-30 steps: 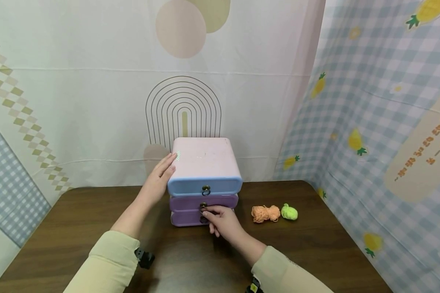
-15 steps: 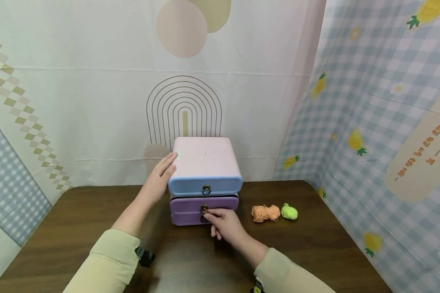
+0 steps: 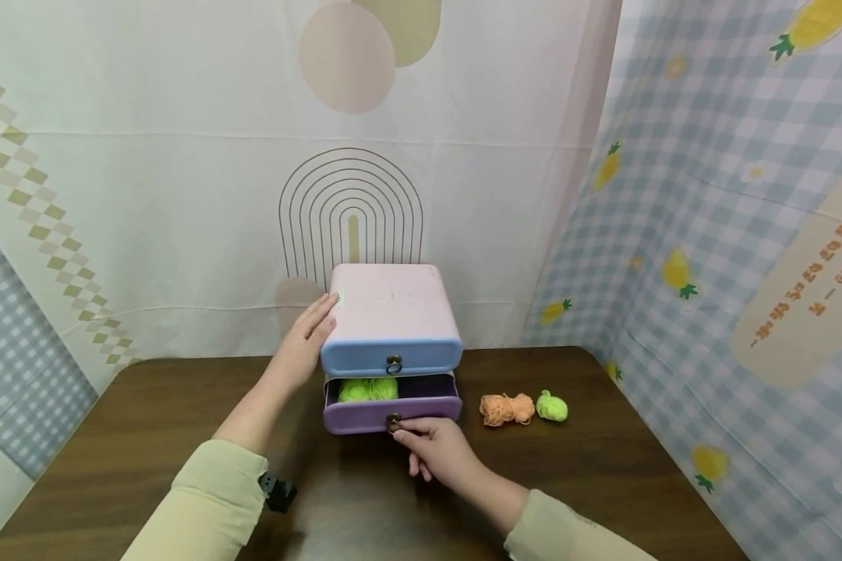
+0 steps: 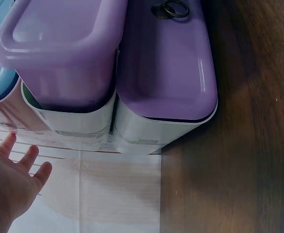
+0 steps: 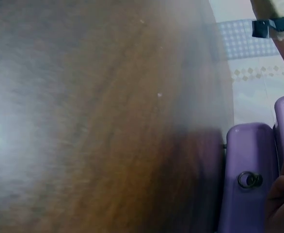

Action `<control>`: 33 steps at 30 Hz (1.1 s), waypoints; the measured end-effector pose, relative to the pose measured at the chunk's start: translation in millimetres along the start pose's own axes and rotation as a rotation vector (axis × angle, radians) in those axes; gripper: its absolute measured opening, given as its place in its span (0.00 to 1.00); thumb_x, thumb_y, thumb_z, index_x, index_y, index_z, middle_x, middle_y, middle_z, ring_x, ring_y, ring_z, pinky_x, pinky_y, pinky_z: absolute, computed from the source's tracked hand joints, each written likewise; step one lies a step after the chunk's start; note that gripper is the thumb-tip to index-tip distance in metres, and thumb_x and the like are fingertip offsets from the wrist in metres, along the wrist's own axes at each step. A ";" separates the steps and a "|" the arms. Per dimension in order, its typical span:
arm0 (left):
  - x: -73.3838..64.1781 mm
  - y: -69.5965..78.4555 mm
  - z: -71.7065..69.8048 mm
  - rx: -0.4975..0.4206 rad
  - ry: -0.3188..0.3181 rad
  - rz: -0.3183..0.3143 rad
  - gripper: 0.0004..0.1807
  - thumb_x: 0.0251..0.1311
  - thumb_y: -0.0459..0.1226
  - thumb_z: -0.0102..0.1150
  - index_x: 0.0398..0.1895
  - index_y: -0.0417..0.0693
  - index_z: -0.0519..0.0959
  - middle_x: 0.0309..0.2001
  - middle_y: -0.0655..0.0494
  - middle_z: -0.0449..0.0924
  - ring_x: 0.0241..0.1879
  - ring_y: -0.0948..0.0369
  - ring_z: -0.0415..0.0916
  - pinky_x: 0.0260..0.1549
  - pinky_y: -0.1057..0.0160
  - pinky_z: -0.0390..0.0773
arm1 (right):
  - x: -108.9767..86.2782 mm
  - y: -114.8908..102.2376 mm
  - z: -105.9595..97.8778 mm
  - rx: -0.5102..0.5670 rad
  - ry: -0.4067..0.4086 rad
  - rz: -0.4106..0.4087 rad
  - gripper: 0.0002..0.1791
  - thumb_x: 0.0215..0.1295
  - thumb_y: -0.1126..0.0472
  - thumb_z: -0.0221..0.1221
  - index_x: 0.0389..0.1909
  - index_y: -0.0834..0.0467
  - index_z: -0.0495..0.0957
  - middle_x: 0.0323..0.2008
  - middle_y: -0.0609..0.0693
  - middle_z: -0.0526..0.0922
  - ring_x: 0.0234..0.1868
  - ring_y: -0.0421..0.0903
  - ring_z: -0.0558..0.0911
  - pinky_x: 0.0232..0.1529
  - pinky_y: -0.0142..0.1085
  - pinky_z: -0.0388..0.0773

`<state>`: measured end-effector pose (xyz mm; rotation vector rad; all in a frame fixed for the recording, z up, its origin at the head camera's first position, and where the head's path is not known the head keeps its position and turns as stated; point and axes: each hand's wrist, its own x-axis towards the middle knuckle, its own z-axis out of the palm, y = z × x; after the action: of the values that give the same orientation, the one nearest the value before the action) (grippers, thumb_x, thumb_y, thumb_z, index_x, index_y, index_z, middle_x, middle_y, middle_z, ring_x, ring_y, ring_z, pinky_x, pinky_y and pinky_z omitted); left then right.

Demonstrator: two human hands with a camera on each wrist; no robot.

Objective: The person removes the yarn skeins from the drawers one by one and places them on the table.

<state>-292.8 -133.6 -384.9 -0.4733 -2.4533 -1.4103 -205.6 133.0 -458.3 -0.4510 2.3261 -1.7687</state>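
A small chest of drawers with a pink top (image 3: pixel 393 304) stands at the table's back. Its upper drawer (image 3: pixel 351 360) is blue and closed. The purple middle drawer (image 3: pixel 361 418) is pulled out, with bright green yarn (image 3: pixel 368 389) at the left inside. My right hand (image 3: pixel 440 450) pinches this drawer's ring pull (image 3: pixel 393 422) between thumb and forefinger. My left hand (image 3: pixel 300 343) rests with extended fingers against the chest's upper left side. The closed purple bottom drawer (image 4: pixel 166 68) shows in the left wrist view, mostly hidden by the middle one in the head view.
Right of the chest, an orange yarn skein (image 3: pixel 507 409) lies beside a small yellow-green yarn ball (image 3: pixel 552 406). A brown wooden table (image 3: pixel 365 499) carries everything. Patterned cloth (image 3: pixel 182 234) hangs behind it, and checked cloth (image 3: pixel 645 257) at the right.
My right hand has drawn the middle purple drawer toward me from closed, bringing the green yarn inside into sight. My left hand has stayed on the chest's side.
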 end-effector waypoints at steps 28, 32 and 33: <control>-1.4 1.4 0.8 -0.003 0.012 0.015 0.28 0.77 0.51 0.40 0.76 0.56 0.62 0.77 0.48 0.52 0.76 0.48 0.46 0.71 0.39 0.47 | -51.1 2.9 5.0 -0.024 -0.063 0.004 0.13 0.67 0.59 0.63 0.49 0.59 0.86 0.10 0.50 0.78 0.06 0.36 0.69 0.08 0.31 0.70; -1.5 2.1 0.8 -0.002 0.013 0.013 0.28 0.77 0.51 0.40 0.76 0.57 0.62 0.77 0.48 0.51 0.76 0.48 0.46 0.70 0.39 0.47 | -54.4 4.4 5.2 -0.017 -0.069 0.013 0.13 0.68 0.59 0.63 0.50 0.58 0.86 0.11 0.52 0.78 0.06 0.37 0.69 0.09 0.30 0.69; -1.5 2.2 0.8 -0.002 0.013 0.014 0.28 0.77 0.52 0.40 0.76 0.57 0.62 0.77 0.48 0.51 0.76 0.48 0.46 0.70 0.39 0.47 | -55.2 5.0 5.3 -0.014 -0.071 0.017 0.13 0.68 0.58 0.63 0.50 0.57 0.86 0.11 0.52 0.79 0.06 0.37 0.69 0.09 0.30 0.69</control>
<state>-290.6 -132.1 -384.3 -0.4795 -2.4339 -1.4067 -152.9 148.6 -466.5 -0.4870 2.2883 -1.7018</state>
